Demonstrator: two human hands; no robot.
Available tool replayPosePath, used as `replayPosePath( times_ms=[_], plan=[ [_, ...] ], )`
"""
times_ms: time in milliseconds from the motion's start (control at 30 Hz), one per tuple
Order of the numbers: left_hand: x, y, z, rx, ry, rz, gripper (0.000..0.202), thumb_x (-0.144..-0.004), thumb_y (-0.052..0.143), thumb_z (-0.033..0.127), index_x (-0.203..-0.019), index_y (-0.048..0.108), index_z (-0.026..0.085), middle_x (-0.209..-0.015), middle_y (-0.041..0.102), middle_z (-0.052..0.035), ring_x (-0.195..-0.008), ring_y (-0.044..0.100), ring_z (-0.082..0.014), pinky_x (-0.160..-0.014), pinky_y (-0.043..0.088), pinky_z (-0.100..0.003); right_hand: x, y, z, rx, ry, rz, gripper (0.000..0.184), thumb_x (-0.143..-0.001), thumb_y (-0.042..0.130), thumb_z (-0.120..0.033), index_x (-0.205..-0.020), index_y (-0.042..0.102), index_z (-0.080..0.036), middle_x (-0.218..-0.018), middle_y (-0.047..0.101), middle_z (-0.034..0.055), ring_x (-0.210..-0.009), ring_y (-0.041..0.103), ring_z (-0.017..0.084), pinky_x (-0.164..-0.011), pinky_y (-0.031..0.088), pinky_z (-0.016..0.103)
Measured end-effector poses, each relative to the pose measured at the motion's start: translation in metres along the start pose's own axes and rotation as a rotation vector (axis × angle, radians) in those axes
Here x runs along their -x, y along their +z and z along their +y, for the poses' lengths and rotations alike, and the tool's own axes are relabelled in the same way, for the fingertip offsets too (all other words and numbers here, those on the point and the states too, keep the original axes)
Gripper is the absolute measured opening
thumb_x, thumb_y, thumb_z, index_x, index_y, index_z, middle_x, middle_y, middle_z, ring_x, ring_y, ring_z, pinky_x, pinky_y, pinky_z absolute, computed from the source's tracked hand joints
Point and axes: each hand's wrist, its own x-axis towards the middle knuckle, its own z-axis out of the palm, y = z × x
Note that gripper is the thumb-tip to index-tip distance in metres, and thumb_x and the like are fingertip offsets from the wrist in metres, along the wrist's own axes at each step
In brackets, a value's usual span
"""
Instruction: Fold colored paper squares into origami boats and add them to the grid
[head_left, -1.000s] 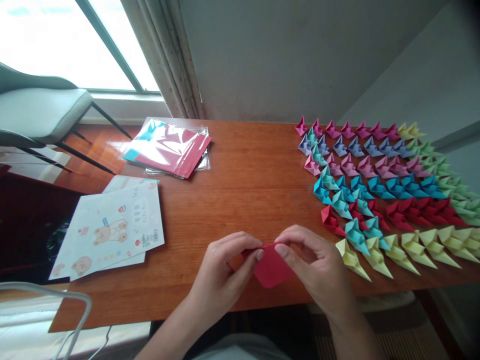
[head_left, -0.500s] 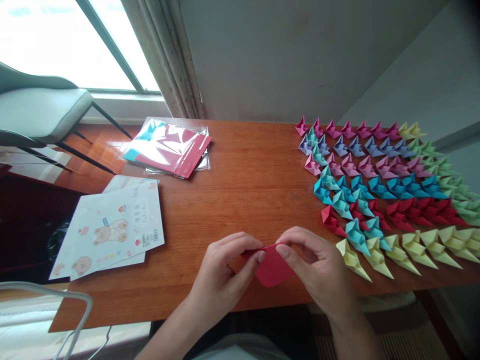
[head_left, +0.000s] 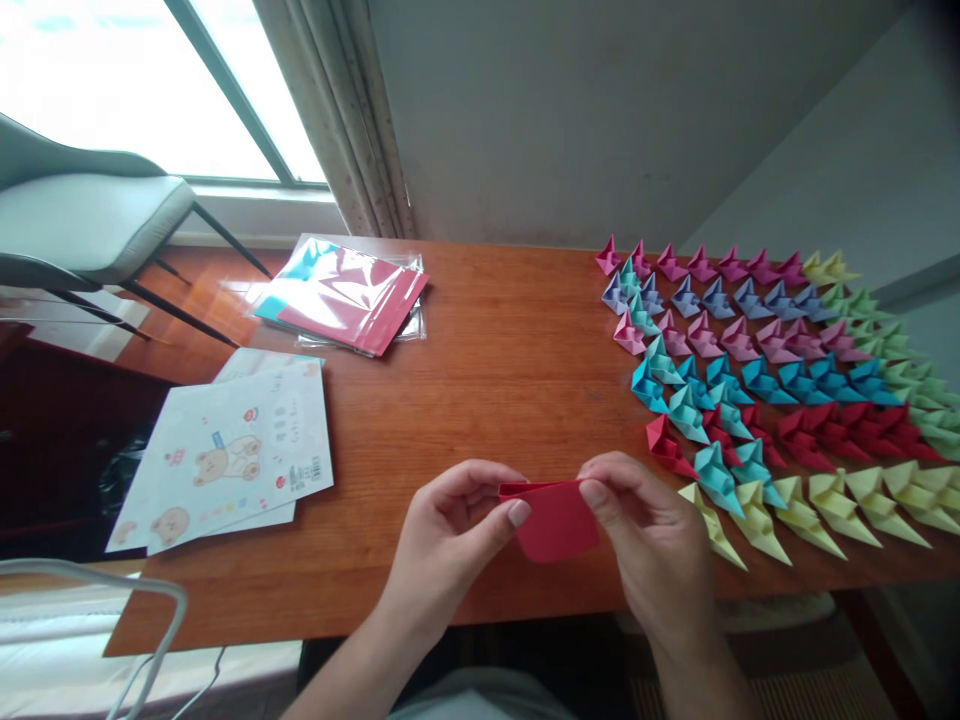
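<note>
A folded sheet of red paper (head_left: 553, 520) hangs just above the near edge of the wooden table (head_left: 487, 380). My left hand (head_left: 454, 530) pinches its upper left corner between thumb and fingers. My right hand (head_left: 649, 535) pinches the upper right corner. The fold's top edge runs level between the two hands, and the lower part curves down toward me. Rows of finished origami pieces (head_left: 757, 385) in pink, purple, blue, red, green and yellow lie just right of my right hand.
A clear packet of coloured paper sheets (head_left: 341, 295) lies at the table's back left. Printed sheets with bear drawings (head_left: 225, 460) overhang the left edge. A grey chair (head_left: 82, 215) stands by the window at left. A white wire frame (head_left: 97, 610) sits at lower left.
My hands have drawn apart along the top edge of the red paper, so a wider stretch of the fold shows between them. The view has shifted slightly.
</note>
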Motion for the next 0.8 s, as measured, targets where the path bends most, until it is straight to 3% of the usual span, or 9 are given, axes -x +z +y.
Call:
replayPosePath(
  times_ms=[300, 400, 467, 600, 800],
  plan=[
    [-0.001, 0.001, -0.002, 0.038, 0.011, 0.032, 0.009, -0.080, 0.081, 0.025, -0.078, 0.076, 0.018, -0.079, 0.074, -0.0010, -0.073, 0.065, -0.0101, -0.068, 0.053, -0.016, 0.002, 0.002, -0.003, 0.035, -0.070, 0.022, 0.010, -0.091, 0.068, -0.017, -0.089, 0.069, -0.027, -0.089, 0.068, -0.0028, -0.086, 0.064, 0.012, -0.076, 0.053, 0.019],
    [-0.001, -0.002, -0.002, -0.088, 0.092, 0.004, 0.011, -0.083, 0.078, 0.023, -0.093, 0.075, 0.020, -0.092, 0.076, -0.0033, -0.084, 0.069, -0.0147, -0.077, 0.056, -0.022, 0.002, 0.000, -0.004, 0.081, -0.088, 0.027, 0.010, -0.091, 0.068, -0.017, -0.089, 0.069, -0.026, -0.089, 0.068, -0.0024, -0.085, 0.064, 0.013, -0.075, 0.053, 0.020],
    [0.000, -0.004, 0.000, -0.233, 0.231, 0.014, 0.020, -0.084, 0.076, 0.019, -0.103, 0.073, 0.022, -0.104, 0.074, -0.0047, -0.095, 0.069, -0.0174, -0.083, 0.056, -0.025, 0.002, -0.002, -0.003, 0.141, -0.128, 0.040, 0.010, -0.091, 0.069, -0.017, -0.090, 0.069, -0.026, -0.089, 0.068, -0.0018, -0.085, 0.064, 0.013, -0.076, 0.053, 0.021],
    [0.000, -0.009, 0.005, -0.548, 0.472, -0.003, 0.015, -0.085, 0.071, 0.011, -0.097, 0.072, 0.021, -0.101, 0.072, -0.0036, -0.095, 0.066, -0.0156, -0.080, 0.053, -0.023, 0.002, -0.005, -0.004, 0.262, -0.225, 0.029, 0.012, -0.091, 0.069, -0.014, -0.091, 0.069, -0.025, -0.090, 0.068, -0.0008, -0.085, 0.065, 0.014, -0.076, 0.052, 0.024],
    [-0.002, -0.012, 0.008, -0.692, 0.492, 0.020, 0.009, -0.086, 0.071, 0.014, -0.091, 0.070, 0.021, -0.091, 0.072, -0.0007, -0.084, 0.066, -0.0135, -0.074, 0.052, -0.022, 0.002, -0.004, -0.012, 0.372, -0.366, 0.002, 0.015, -0.089, 0.068, -0.008, -0.093, 0.069, -0.022, -0.087, 0.068, 0.0010, -0.080, 0.064, 0.014, -0.068, 0.051, 0.025]
  ],
)
